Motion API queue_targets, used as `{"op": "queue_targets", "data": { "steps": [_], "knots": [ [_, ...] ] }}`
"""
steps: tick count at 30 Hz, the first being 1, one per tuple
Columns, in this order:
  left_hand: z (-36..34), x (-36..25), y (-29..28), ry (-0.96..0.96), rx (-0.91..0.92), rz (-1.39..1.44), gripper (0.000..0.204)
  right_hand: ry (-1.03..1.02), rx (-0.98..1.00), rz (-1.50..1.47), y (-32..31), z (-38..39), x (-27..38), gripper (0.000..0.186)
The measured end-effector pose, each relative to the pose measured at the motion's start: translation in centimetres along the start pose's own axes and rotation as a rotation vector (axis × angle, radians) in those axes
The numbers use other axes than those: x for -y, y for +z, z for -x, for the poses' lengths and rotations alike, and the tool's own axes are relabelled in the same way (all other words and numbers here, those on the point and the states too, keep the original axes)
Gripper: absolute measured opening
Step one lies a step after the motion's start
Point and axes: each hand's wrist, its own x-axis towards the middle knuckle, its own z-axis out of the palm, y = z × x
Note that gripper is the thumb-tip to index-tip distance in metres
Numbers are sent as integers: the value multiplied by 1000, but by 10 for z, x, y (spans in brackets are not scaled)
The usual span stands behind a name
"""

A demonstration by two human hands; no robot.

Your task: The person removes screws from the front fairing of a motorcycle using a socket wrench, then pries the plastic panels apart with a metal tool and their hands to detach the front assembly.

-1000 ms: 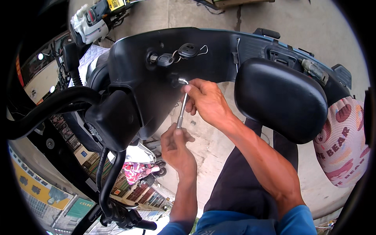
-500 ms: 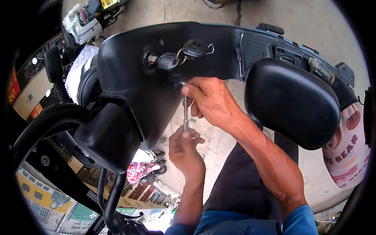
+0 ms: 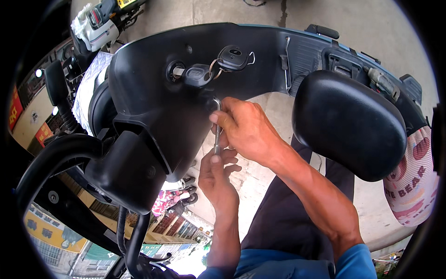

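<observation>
An L-shaped metal socket wrench (image 3: 217, 139) stands nearly upright in the picture, its bent upper end at a small recess in the black front panel (image 3: 181, 123) of a scooter. My right hand (image 3: 251, 130) is closed around its upper shaft, thumb pressed along it just below the bend. At the lower end, my left hand (image 3: 217, 181) pinches the wrench between thumb and fingers. Above my hands, a grey-black key (image 3: 198, 74) sits in the ignition lock, with a black remote fob (image 3: 233, 58) on its ring. The wrench's tip inside the recess is hidden.
A black padded seat (image 3: 348, 125) is at the right, beside a patterned fabric cover (image 3: 409, 179). The black handlebar (image 3: 55, 156) curves along the left. A screwdriver-like tool (image 3: 286, 65) lies on the footboard. Another scooter (image 3: 104, 30) stands at the far left.
My right hand has slid slightly down the wrench, nearer my left hand, and the bend now shows above my thumb. The whole view has shifted a little.
</observation>
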Motion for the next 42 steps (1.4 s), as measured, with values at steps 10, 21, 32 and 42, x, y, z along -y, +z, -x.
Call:
{"op": "queue_targets", "data": {
  "steps": [10, 21, 32, 42],
  "knots": [
    [-29, -7, 19, 226, -8, -814, 33, -71, -137, 171, 7, 1, -6, 27],
    [-51, 33, 18, 476, -2, -686, 24, -145, -207, 101, 13, 2, -12, 26],
    [-101, 73, 59, 30, 240, 108, 19, -554, -373, 661, 4, -14, -35, 13],
    [-92, 59, 47, 134, 308, -288, 33, -614, -407, 722, 0, -17, -31, 13]
  ]
}}
